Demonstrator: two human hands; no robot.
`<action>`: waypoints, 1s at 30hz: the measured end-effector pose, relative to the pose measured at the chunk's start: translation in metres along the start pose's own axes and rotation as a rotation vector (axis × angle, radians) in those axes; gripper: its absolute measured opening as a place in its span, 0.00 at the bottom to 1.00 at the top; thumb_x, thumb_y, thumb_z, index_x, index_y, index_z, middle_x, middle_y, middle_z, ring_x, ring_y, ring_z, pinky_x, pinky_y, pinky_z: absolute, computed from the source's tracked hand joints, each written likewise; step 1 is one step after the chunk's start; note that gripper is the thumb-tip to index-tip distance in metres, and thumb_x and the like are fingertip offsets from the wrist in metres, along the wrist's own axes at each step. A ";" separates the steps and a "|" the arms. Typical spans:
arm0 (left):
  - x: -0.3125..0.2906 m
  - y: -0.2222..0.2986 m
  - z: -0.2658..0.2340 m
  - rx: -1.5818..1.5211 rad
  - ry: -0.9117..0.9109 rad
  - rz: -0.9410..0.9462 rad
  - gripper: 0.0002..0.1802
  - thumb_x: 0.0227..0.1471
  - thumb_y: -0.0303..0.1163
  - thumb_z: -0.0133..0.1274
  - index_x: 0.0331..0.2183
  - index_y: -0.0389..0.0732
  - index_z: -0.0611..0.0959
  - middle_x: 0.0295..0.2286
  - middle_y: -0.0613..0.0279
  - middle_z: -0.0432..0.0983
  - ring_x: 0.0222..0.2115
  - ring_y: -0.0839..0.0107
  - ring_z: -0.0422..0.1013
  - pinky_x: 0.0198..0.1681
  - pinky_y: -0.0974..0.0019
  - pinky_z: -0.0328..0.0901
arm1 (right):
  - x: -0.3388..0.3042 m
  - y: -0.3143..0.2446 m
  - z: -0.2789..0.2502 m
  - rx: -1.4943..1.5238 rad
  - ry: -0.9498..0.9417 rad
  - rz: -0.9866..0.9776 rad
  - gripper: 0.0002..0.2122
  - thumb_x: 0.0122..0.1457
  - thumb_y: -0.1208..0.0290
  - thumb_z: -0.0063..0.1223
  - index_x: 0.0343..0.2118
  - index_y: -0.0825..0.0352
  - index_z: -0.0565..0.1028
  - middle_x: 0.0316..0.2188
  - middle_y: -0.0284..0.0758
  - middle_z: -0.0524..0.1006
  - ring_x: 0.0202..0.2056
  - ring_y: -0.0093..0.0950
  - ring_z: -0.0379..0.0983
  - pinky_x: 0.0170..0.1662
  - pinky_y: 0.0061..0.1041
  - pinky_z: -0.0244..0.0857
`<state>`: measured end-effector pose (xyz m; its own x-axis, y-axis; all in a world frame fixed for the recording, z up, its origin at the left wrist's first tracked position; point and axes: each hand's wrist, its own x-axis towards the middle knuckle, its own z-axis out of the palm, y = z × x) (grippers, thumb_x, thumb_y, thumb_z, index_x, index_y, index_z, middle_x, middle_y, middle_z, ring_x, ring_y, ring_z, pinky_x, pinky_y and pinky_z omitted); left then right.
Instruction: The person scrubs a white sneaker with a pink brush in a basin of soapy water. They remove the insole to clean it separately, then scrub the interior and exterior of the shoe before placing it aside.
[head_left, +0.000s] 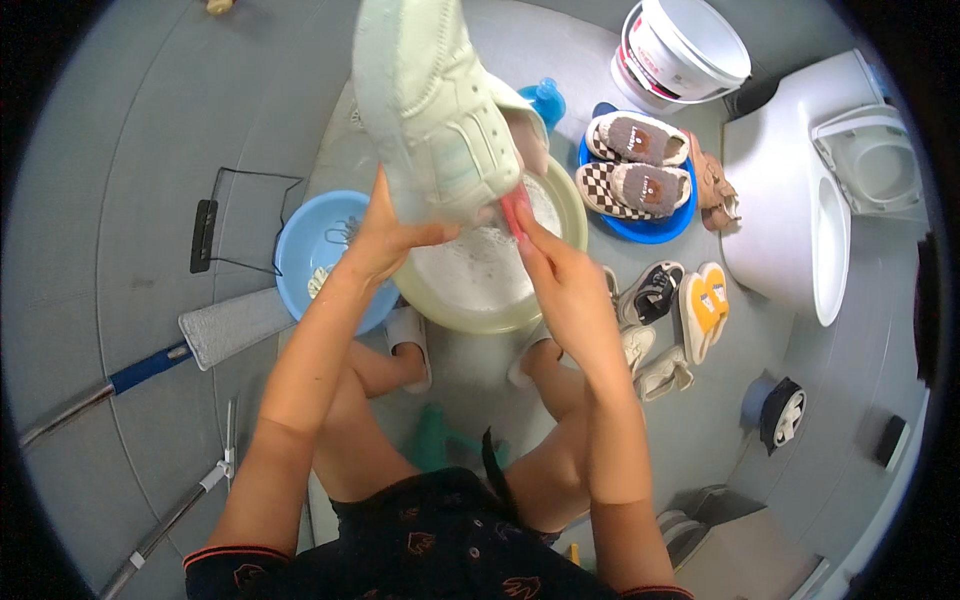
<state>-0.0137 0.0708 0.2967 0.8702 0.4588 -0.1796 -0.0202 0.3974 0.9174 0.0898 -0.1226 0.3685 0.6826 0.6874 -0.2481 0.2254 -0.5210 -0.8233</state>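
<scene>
A white lace-up shoe [440,120], without laces, is held up above a pale yellow-green basin [480,325] of foamy water. My left hand [385,235] grips the shoe from below, at its lower left end. In my right hand [560,280], closed fingers pinch a pink-handled tool [514,210] against the shoe's lower right side. The tool's far end is hidden by the shoe, so its kind does not show. Beside the basin on the left stands a light blue basin [290,260] with small items in it.
A blue basin [650,235] holds checkered slippers [630,190]. Near it are a white bucket [680,50], a toilet [790,200], black shoes [652,293] and yellow slippers [705,310]. A flat mop [235,325] lies at left; a green object [435,440] sits between my legs.
</scene>
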 end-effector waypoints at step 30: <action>0.013 -0.006 -0.025 -0.196 -0.329 -0.169 0.50 0.41 0.36 0.64 0.60 0.32 0.56 0.54 0.51 0.64 0.55 0.60 0.61 0.60 0.58 0.55 | 0.005 0.025 -0.046 -0.195 -0.534 -0.335 0.17 0.58 0.67 0.50 0.51 0.56 0.73 0.29 0.48 0.76 0.30 0.46 0.73 0.35 0.39 0.67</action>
<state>-0.0147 0.0937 0.2801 0.9795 0.1083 -0.1701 0.0710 0.6040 0.7938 0.1310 -0.1552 0.3701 0.1258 0.9587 -0.2551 0.5217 -0.2827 -0.8049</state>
